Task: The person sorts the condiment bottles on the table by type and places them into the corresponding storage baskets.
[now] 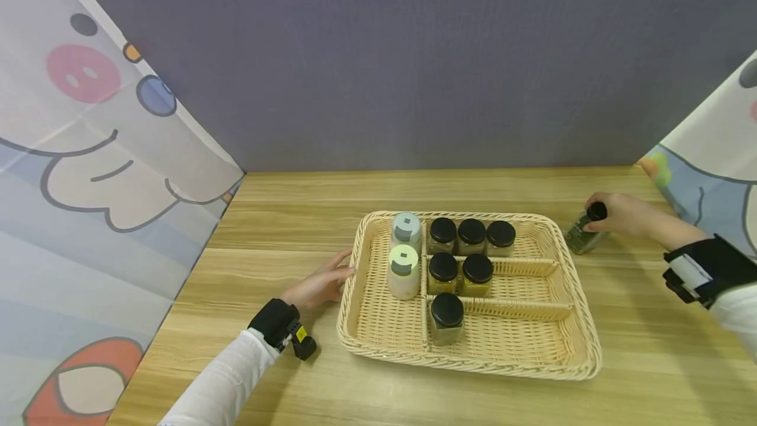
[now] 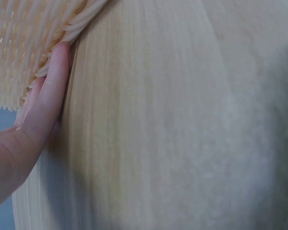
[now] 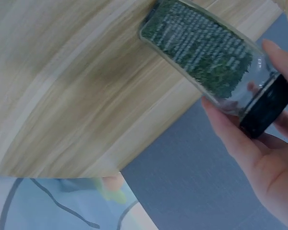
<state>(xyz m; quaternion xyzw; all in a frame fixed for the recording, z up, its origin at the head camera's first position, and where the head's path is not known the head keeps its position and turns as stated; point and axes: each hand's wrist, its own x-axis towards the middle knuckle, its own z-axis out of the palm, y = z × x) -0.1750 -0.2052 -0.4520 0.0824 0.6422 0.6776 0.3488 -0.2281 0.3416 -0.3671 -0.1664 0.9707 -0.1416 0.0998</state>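
Note:
My right hand (image 1: 628, 217) grips a glass spice jar (image 3: 201, 48) of green dried herbs around its black lid and neck. The same spice jar (image 1: 582, 232) is tilted, just right of the wicker basket; whether its base touches the table cannot be told. My left hand (image 1: 319, 286) touches the left rim of the wicker basket (image 1: 349, 321). In the left wrist view, the fingers (image 2: 52, 91) lie fairly straight along the basket's outer side (image 2: 19, 52).
Inside the basket, black-lidded jars (image 1: 447, 314) stand in three right-hand compartments. Two white bottles (image 1: 405, 278), one with a pale green cap, one with a pale blue cap, stand in the left compartment. A grey wall (image 1: 414, 71) rises behind the wooden table (image 1: 296, 215).

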